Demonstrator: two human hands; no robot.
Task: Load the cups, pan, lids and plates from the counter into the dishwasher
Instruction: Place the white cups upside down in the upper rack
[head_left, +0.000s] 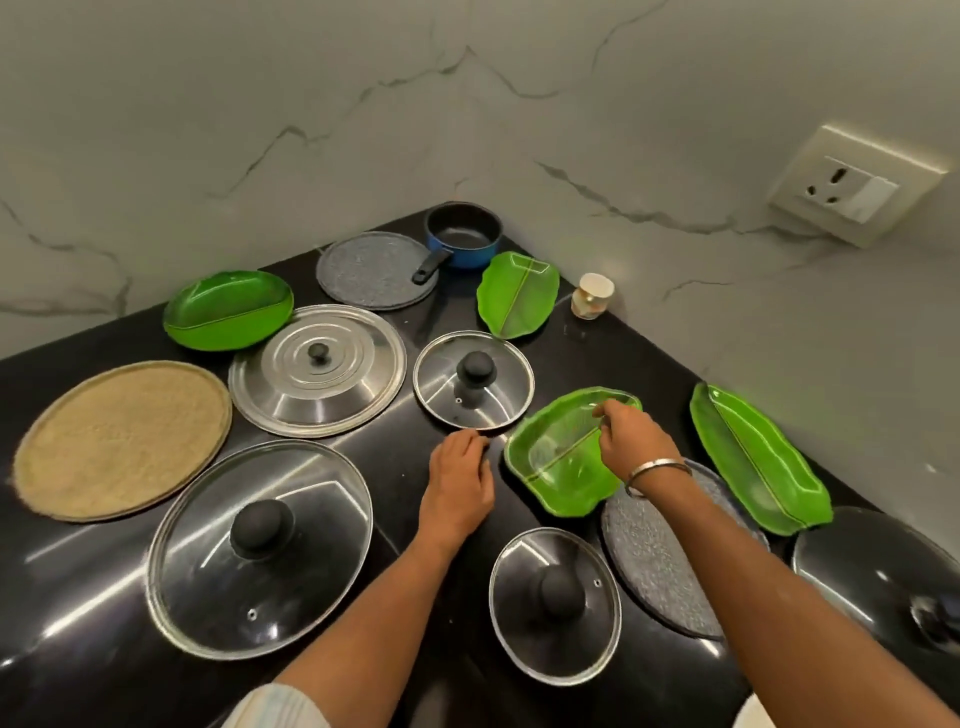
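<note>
My right hand (631, 441) grips the far rim of a green leaf-shaped plate (556, 457), which is tilted up over a grey speckled plate (654, 566). My left hand (460, 483) rests palm down on the black counter (405, 514), fingertips by the front rim of a small glass lid (498, 400), holding nothing. Other green plates lie at back left (228, 309), back middle (517, 293) and right (758, 462). A blue pan (462, 234) sits in the corner, and a small cup (592, 295) stands by the wall.
A steel lid (317, 369), a large glass lid (260, 545), a smaller glass lid (556, 603), a dark lid (872, 571), a tan round plate (119, 441) and a second grey plate (374, 270) crowd the counter. Marble walls meet behind; a wall socket (852, 184) is at right.
</note>
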